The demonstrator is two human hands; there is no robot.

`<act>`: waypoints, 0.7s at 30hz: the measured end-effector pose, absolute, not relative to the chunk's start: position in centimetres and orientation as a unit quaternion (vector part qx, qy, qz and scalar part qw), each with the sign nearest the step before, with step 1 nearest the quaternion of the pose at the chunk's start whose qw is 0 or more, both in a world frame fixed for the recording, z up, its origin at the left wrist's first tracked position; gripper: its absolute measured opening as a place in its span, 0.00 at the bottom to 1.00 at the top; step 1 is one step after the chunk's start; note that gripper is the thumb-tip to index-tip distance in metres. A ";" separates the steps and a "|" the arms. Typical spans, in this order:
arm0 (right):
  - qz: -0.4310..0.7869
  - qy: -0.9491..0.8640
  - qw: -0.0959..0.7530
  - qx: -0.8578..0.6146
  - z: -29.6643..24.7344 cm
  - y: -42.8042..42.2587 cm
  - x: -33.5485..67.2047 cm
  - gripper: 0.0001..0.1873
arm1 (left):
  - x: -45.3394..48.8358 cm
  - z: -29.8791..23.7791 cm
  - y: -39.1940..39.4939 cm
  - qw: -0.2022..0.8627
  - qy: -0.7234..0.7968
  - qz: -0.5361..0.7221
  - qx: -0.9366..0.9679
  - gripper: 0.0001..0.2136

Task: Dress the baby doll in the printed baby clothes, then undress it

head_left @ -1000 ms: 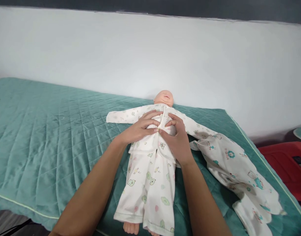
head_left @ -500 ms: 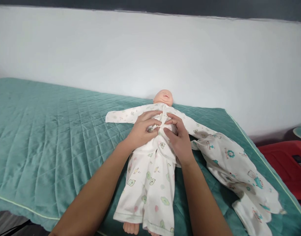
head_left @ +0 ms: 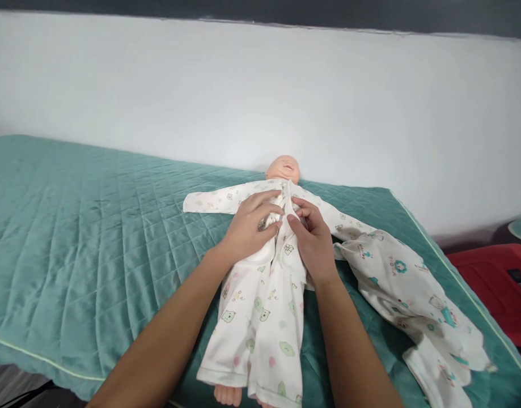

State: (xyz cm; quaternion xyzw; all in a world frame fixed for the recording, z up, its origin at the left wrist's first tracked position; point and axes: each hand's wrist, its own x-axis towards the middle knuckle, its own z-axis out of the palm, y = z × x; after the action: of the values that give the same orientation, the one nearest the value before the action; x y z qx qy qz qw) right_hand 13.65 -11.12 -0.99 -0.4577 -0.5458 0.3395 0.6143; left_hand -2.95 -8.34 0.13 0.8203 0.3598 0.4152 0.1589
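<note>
A baby doll (head_left: 283,168) lies on its back, dressed in a white printed shirt (head_left: 288,249) and matching trousers (head_left: 260,323). The shirt's front is parted down the middle, with a small button showing near the collar. My left hand (head_left: 254,225) rests on the chest, its curved fingers and thumb at one front edge of the shirt. Across from it, my right hand (head_left: 312,235) pinches the other front edge between thumb and fingers, lifting it slightly. The exact contact under the left fingertips is partly hidden.
A second white printed garment (head_left: 409,289) lies crumpled to the right, near the doll's sleeve. Under everything is a green quilted cover (head_left: 115,243). A white wall (head_left: 260,90) rises behind, and a red plastic object (head_left: 494,283) stands beyond the right edge.
My right hand has drawn its shirt edge a little to the right, widening the gap at the front. My left hand has barely shifted.
</note>
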 end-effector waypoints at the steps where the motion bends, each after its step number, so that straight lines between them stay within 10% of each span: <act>1: 0.357 -0.522 0.631 -0.449 -1.0 -11.1 13.7 0.10 | -2.9 0.0 -8.3 0.175 0.377 0.427 0.803 0.07; 7: 0.365 -0.288 0.707 -0.532 -0.7 -10.7 15.0 0.12 | -2.6 -1.3 -7.3 0.260 0.468 0.484 0.692 0.12; 21: 0.284 -0.489 0.514 -0.645 -2.5 -9.2 17.5 0.19 | -6.3 -0.9 -5.3 0.190 0.619 0.451 0.615 0.07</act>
State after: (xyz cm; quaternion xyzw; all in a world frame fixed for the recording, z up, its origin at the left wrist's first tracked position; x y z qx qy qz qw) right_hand 17.50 -9.23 -2.50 -0.6448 -0.4888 0.2841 0.5143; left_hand -6.32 -5.29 -0.91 0.6149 0.6185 0.4510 0.1895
